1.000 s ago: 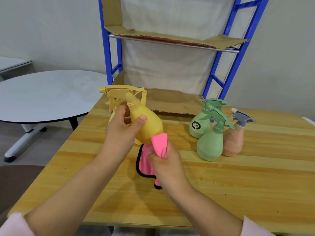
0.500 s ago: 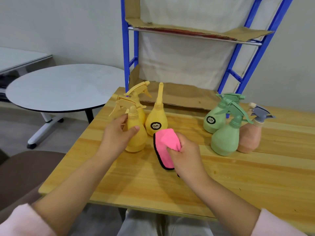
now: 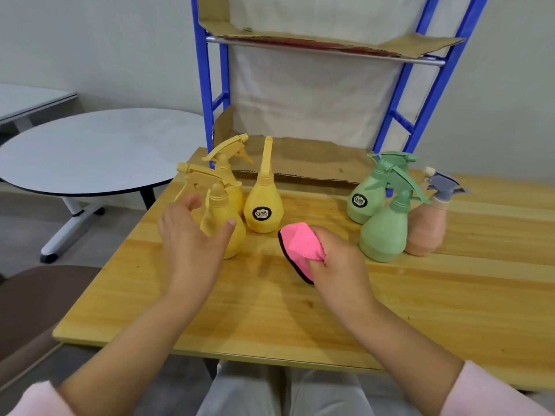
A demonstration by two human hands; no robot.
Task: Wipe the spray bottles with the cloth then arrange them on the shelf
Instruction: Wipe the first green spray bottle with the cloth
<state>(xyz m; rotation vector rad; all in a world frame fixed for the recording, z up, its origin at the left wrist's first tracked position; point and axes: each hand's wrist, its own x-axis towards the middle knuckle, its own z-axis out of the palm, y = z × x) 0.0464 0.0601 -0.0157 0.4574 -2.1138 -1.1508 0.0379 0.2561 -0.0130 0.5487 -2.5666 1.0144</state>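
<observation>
Far to the left stands a round grey-topped side table, apart from the pale wooden tabletop I work at. My left hand hovers over the tabletop's left part, fingers spread and thumb held wide, gripping nothing. It is right in front of a yellow pear-shaped plastic spray bottle, and I cannot tell whether my thumb tip touches it. That bottle stands upright with its trigger head pointing left.

Just behind it stands a second yellow plastic trigger bottle. To their right is a third yellow plastic bottle with a round black label.

Behind these rises the blue metal shelf frame. Its cardboard-lined lower shelf lies at tabletop level and a cardboard-lined upper shelf sits above.

Right of centre, my right hand curls its fingers around a bunched pink microfibre cloth with black edging, low over the wood.

Further right stands a pale green plastic spray bottle with a black label, and a second pale green spray bottle stands in front of it. Just beside that one, at the far right, is a peach-coloured bottle with a grey-blue trigger head. All six bottles stand upright on the tabletop, in front of the shelf.
</observation>
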